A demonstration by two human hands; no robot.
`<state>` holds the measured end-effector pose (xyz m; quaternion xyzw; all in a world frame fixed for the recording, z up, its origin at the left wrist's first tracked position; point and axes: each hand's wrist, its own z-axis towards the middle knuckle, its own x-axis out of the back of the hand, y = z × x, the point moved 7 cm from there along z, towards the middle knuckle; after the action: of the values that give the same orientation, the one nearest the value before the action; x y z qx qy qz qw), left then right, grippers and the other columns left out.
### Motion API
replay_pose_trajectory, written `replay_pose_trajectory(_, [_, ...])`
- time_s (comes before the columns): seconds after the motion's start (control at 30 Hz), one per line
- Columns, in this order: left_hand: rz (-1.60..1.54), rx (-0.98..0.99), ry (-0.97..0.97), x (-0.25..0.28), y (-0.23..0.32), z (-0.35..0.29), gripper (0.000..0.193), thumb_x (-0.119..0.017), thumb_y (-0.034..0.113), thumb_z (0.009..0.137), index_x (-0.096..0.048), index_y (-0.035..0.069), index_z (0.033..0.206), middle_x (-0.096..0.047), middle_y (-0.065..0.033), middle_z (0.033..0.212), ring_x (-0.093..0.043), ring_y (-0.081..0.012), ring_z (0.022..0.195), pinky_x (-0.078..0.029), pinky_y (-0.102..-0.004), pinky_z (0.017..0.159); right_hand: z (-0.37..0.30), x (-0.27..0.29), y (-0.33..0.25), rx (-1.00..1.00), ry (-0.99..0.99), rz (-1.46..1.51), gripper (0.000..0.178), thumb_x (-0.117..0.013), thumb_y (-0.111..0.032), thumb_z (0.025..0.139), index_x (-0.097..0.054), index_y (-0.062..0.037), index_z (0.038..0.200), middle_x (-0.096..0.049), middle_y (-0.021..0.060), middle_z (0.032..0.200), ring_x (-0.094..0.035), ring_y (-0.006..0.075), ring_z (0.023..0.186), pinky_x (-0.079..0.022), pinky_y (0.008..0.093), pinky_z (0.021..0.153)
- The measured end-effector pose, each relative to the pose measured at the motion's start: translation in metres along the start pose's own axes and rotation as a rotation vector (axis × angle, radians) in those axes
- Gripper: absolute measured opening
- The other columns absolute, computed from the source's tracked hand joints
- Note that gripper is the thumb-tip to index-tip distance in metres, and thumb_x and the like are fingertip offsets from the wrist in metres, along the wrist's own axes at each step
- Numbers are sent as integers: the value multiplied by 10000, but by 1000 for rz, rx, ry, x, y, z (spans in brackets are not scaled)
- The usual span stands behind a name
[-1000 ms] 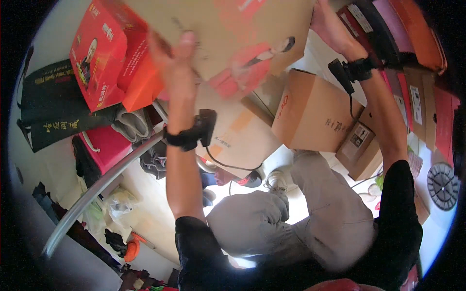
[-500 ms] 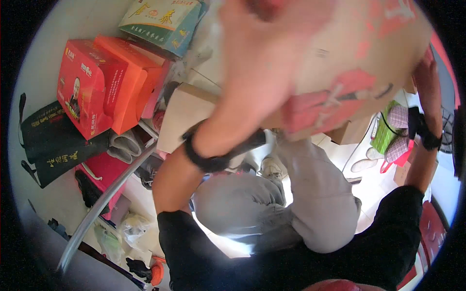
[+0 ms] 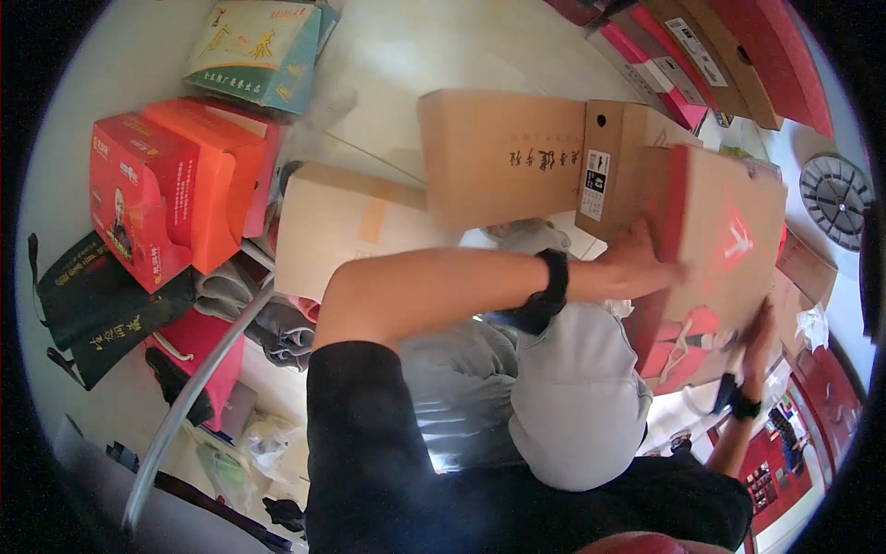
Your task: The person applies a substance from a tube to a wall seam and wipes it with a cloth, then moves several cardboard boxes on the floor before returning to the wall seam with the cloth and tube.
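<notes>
Fingers (image 3: 672,275) of your left hand (image 3: 629,263), slightly blurred, are clamped on the red left side of a large brown box (image 3: 749,212), and those of your right hand (image 3: 759,346) grip its lower right edge, so you hold it between both hands, just right of your bent knee (image 3: 577,402). Its printed face is toward you; its contents are hidden. Left of it stands a shoebox (image 3: 604,171) with a white label and a round hole, and touching that, a tan carton (image 3: 498,152) with dark writing. Past your left forearm (image 3: 443,284) sits a beige box (image 3: 318,222) with orange tape. Farther left, an orange box (image 3: 223,203) stands against a red gift box (image 3: 138,208), with a green and yellow box (image 3: 254,60) behind them and a black bag (image 3: 111,346) nearer you. Right of the metal rail (image 3: 208,365), a clear plastic bag (image 3: 270,445) holds something pale, too indistinct to name.
</notes>
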<state>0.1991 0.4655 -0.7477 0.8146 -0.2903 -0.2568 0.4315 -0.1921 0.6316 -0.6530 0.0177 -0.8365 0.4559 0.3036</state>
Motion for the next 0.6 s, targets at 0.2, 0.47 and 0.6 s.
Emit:
replay_pose_trajectory(0.2, [512,-326,-603,-57,24,74,632,-586,520,800,-639,-55,1059,-673,-208,896,-642,-340,874,-497,-415,801,-78,-86,112,-628,-372,883,892,-370,-703,869,-322,-2,1420,-394,128,1432,-364,332,1308,-301,506,1061])
replay_pose_trajectory(0.47, [88,-374,-236,71,72,58,333,-596,328,875,-672,17,965,-686,-94,810,-667,-148,701,-513,-319,632,-75,-200,103,-748,99,592,923,-375,-707,879,-60,-111,1511,-94,153,1561,-140,337,1430,-146,549,1128])
replay_pose_trajectory(0.6, [-18,-333,142,194,58,19,245,-573,225,926,-655,20,1032,-687,-56,946,-658,-123,827,-518,-257,671,-62,-188,119,-615,38,339,894,-431,-651,898,-94,-90,1507,-38,139,1571,-73,332,1444,-151,534,1131])
